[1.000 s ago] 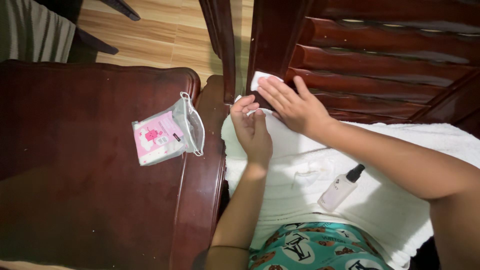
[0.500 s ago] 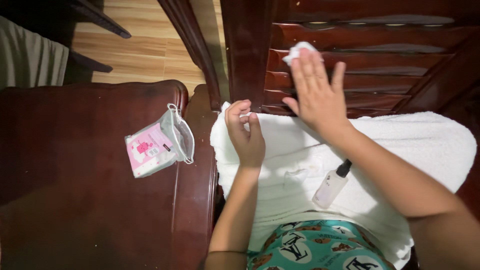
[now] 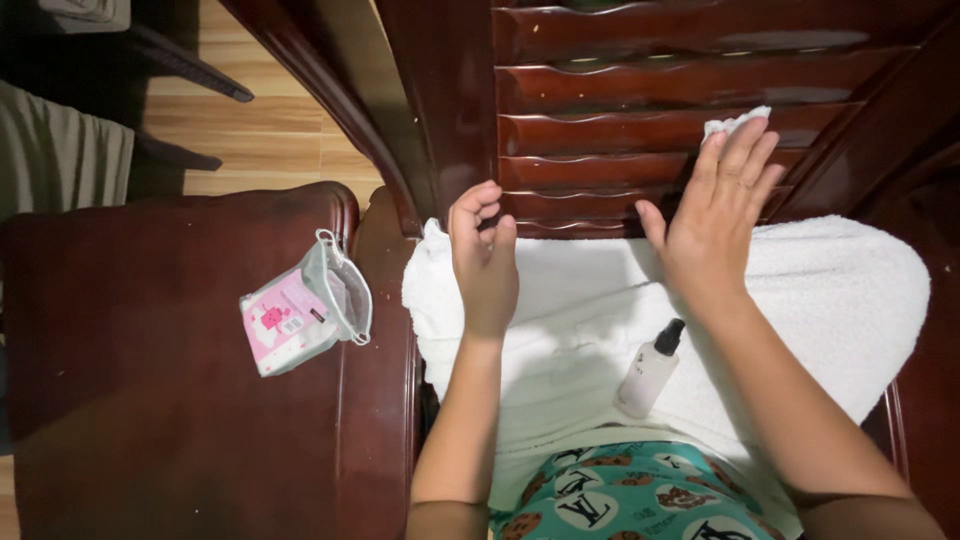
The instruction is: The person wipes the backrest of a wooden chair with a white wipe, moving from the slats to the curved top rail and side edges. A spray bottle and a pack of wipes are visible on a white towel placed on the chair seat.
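Observation:
My right hand (image 3: 715,215) presses a small white pad (image 3: 735,121) flat against the dark red wooden slats (image 3: 600,130) of a chair back, fingers spread over it. My left hand (image 3: 482,260) rests on a white towel (image 3: 850,290) spread over the chair seat, fingers loosely curled and holding nothing. A small clear spray bottle (image 3: 648,372) with a black top lies on the towel between my forearms.
A pink and white packet of pads (image 3: 300,315), torn open, lies on the dark wooden surface (image 3: 150,400) to the left. Wood-look floor (image 3: 270,120) shows at the upper left, with dark furniture legs. My patterned teal clothing (image 3: 620,495) is at the bottom.
My right hand has slid the white pad to the right along the slats, from the left post toward the right side. The left hand has stayed on the towel.

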